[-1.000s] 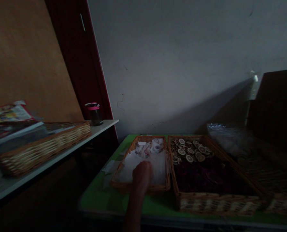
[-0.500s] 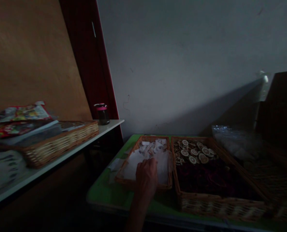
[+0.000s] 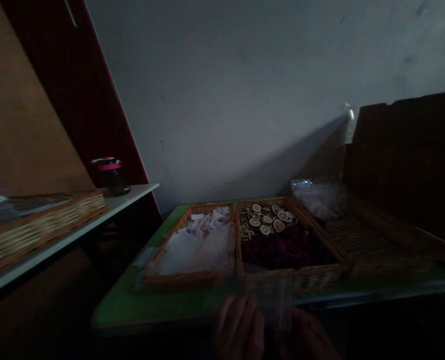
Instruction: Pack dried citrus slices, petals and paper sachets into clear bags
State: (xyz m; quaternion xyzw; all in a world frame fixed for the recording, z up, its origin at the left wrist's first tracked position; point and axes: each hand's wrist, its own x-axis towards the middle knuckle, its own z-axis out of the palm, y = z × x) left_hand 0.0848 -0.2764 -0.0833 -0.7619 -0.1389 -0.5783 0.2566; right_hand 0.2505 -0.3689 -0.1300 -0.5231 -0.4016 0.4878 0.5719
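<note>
Low in the view, my left hand point(image 3: 239, 327) has its fingers curled together at the edge of a clear plastic bag point(image 3: 269, 292). My right hand point(image 3: 305, 332), dim and blurred, closes on the bag's other side. Just beyond them, a wicker basket point(image 3: 190, 277) holds a pile of clear plastic bags point(image 3: 196, 250) with small white packets point(image 3: 209, 221) at its far end. Beside it on the right, a larger wicker basket point(image 3: 312, 275) contains dried round slices point(image 3: 265, 220) behind a heap of dark purple dried material point(image 3: 286, 247).
The baskets stand on a green table point(image 3: 132, 300) against a grey wall. Farther right are another plastic bag point(image 3: 316, 197), a wicker tray point(image 3: 372, 240) and a dark box point(image 3: 406, 165). On the left, a white shelf point(image 3: 138, 192) carries a pink-lidded bottle point(image 3: 113, 175) and a long basket point(image 3: 57, 220).
One hand was down in the left basket; now it is out, and both hands are together in front with a clear bag. The view has turned to the right.
</note>
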